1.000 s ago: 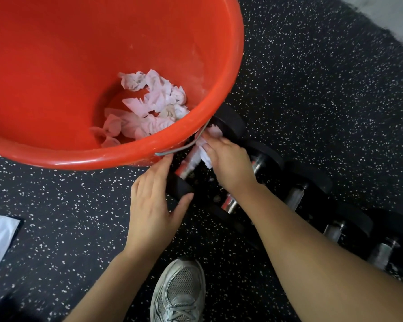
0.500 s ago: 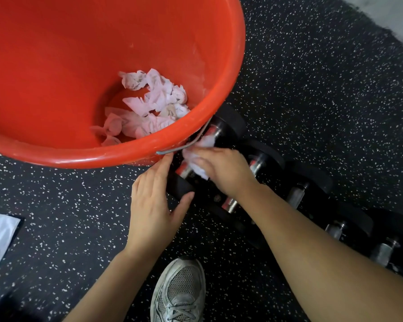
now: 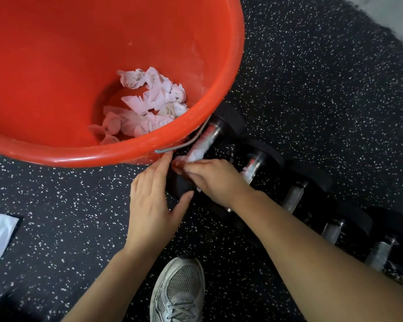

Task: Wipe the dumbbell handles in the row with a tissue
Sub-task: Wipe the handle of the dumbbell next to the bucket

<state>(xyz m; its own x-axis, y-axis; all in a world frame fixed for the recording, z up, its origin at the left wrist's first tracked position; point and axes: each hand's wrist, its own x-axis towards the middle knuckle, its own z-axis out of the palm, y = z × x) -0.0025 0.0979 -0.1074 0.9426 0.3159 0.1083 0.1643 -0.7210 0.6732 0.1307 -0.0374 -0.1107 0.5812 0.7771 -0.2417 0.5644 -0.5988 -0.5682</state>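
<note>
At frame centre, the right hand (image 3: 215, 180) pinches a tissue (image 3: 197, 152) along the first dumbbell (image 3: 209, 140) handle; the left hand (image 3: 150, 203), open, steadies its near head against rolling.

Right hand (image 3: 215, 178) pinching tissue (image 3: 199, 149) on dumbbell handle (image 3: 211, 133) — left hand (image 3: 151, 205) steadying black end — beside red bucket (image 3: 230, 73).
</note>
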